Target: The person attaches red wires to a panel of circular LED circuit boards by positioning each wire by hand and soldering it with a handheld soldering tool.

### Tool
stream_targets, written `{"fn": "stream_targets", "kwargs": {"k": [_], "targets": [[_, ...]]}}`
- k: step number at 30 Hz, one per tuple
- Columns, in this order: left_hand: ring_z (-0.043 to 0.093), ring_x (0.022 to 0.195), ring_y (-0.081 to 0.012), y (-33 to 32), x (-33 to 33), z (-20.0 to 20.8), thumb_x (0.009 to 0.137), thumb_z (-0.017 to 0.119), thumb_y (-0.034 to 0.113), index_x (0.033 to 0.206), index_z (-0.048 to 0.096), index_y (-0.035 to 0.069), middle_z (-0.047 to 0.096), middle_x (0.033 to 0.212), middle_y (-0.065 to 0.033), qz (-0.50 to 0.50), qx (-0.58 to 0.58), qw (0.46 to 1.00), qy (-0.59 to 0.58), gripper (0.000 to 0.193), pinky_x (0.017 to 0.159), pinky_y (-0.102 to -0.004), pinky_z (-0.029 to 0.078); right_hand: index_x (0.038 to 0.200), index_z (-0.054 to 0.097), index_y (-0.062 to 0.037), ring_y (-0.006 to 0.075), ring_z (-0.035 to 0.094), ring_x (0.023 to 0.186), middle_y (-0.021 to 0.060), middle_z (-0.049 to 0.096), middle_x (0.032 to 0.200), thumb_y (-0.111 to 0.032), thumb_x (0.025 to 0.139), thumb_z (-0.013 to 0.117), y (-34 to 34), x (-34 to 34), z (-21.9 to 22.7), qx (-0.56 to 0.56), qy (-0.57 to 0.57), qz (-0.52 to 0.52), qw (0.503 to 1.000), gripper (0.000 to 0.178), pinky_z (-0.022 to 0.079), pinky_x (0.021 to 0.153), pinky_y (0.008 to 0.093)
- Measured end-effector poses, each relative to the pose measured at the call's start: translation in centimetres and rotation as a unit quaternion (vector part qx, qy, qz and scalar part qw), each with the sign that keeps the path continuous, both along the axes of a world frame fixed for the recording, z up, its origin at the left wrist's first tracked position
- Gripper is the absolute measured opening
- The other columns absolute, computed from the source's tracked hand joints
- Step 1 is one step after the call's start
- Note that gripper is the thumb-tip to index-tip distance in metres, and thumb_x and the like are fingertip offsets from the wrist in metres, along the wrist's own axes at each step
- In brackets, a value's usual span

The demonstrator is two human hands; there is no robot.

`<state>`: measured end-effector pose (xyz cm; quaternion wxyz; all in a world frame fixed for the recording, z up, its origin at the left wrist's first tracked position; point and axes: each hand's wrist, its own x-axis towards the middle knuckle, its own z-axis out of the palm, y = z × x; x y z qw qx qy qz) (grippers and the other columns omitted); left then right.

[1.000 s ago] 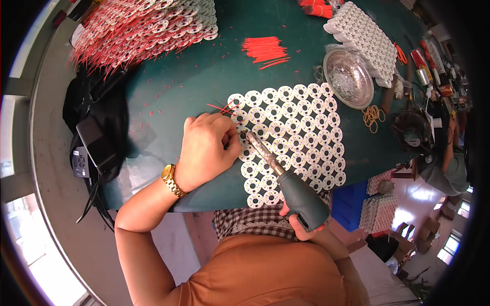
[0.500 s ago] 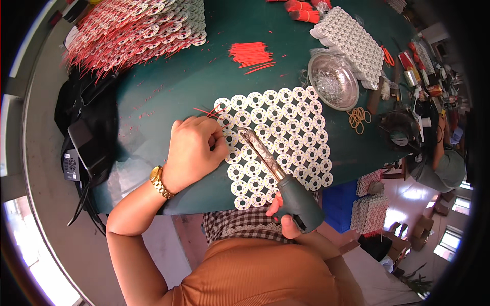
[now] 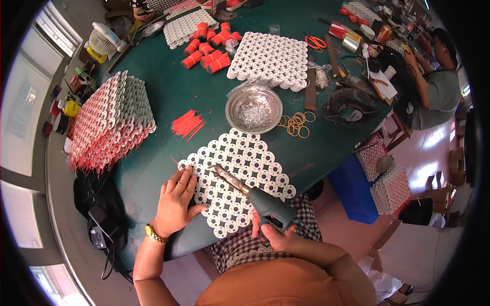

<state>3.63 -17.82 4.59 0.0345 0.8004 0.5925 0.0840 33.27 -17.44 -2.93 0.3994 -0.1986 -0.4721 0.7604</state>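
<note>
My right hand (image 3: 270, 232) grips a dark green soldering gun (image 3: 273, 208) by its handle. The gun's long metal barrel slants up to the left, its thin bent tip over a panel of round white circuit boards (image 3: 232, 166). The panel lies turned cornerwise on the green table (image 3: 158, 107). My left hand (image 3: 176, 199) rests palm down at the panel's left corner, fingers stretched out and fingertips on the boards. A red wire sticks out just beyond those fingertips. A small pile of loose red wires (image 3: 188, 124) lies past the panel's upper left side.
A metal bowl (image 3: 253, 108) of silvery bits stands behind the panel. Rubber bands (image 3: 297, 124) lie beside it, white board stacks (image 3: 268, 60) and red wire bundles (image 3: 209, 48) farther back. A tall stack of wired boards (image 3: 112, 120) rises at left. A co-worker (image 3: 434, 84) sits at right.
My left hand has gone from curled around red wires to stretched out on the panel's corner. The soldering gun stays in my right hand. The view has turned and shows more of the far table.
</note>
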Motion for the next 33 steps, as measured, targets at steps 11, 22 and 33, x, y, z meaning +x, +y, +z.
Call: {"fn": "stream_targets", "kwargs": {"k": [11,22,33], "targets": [[0.058,0.095,-0.0276,9.6,-2.0,-1.1,0.089,0.070,0.023,0.100,0.069,0.010,0.064,0.105,-0.0044,0.135,0.193,0.972,0.013,0.017,0.084,-0.0441,0.042,0.133,0.050,-0.0056,0.0173,0.061,0.072,0.0105,0.061,0.089,-0.034,0.102,0.055,1.0,1.8,1.2,-0.021,0.000,-0.069,0.997,0.042,0.053,0.063,0.0327],[0.064,0.077,-0.0291,14.5,-3.2,-3.8,0.088,0.066,0.014,0.080,0.061,0.008,0.065,0.081,-0.0068,0.173,0.206,0.956,0.119,0.012,0.074,-0.0441,0.046,0.132,0.050,-0.0015,0.0159,0.061,0.074,0.0090,0.059,0.093,-0.024,0.103,0.055,0.6,3.0,1.1,-0.050,0.028,-0.056,0.997,0.037,0.052,0.067,0.0337],[0.066,0.073,-0.0339,11.7,-2.6,-2.0,0.093,0.066,0.007,0.098,0.060,0.001,0.067,0.084,-0.0146,0.201,0.257,0.941,-0.090,0.009,0.065,-0.0417,0.051,0.133,0.049,-0.0011,0.0156,0.060,0.070,0.0092,0.059,0.089,-0.022,0.102,0.056,0.4,2.4,0.8,-0.040,0.011,-0.032,0.999,0.037,0.051,0.063,0.0331]]}}
